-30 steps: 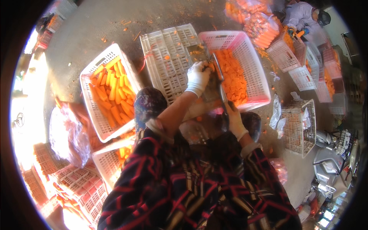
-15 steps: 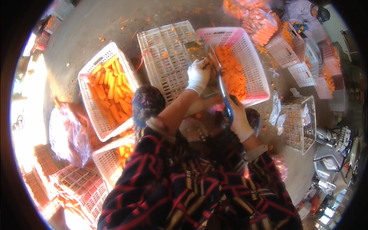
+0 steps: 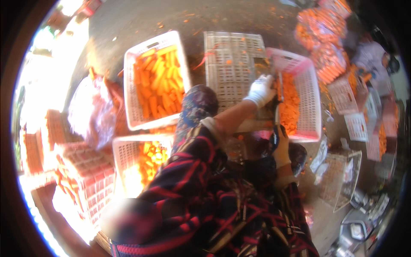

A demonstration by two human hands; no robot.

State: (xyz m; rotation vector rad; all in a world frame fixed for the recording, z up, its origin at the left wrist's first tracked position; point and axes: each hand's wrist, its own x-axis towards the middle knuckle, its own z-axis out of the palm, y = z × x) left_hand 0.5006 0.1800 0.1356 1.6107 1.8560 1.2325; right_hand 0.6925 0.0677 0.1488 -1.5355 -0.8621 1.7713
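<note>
My left hand (image 3: 262,90), in a white glove, is closed beside the blade at the right end of an upturned white crate (image 3: 229,68). Whatever its fingers hold is hidden. My right hand (image 3: 282,147) is wrapped round the dark handle of a long-bladed knife (image 3: 280,88), whose blade points away from me. Just right of the blade, cut orange carrot pieces (image 3: 290,105) lie in a pink-white crate (image 3: 314,107). A white crate (image 3: 128,92) of whole peeled carrots (image 3: 158,81) stands on the left.
Another crate (image 3: 124,165) with carrots is nearer me on the left, by a clear plastic bag (image 3: 92,111) and stacked crates (image 3: 90,175). Bagged carrots (image 3: 323,34) lie at the far right. A wire-like crate (image 3: 340,175) and a motorbike (image 3: 355,231) stand right. A person (image 3: 372,62) is beyond.
The whole view has turned, shifting the crates and my hands to the right. The knife was slanted and now looks nearly straight up and down. Both hands keep their closed grip.
</note>
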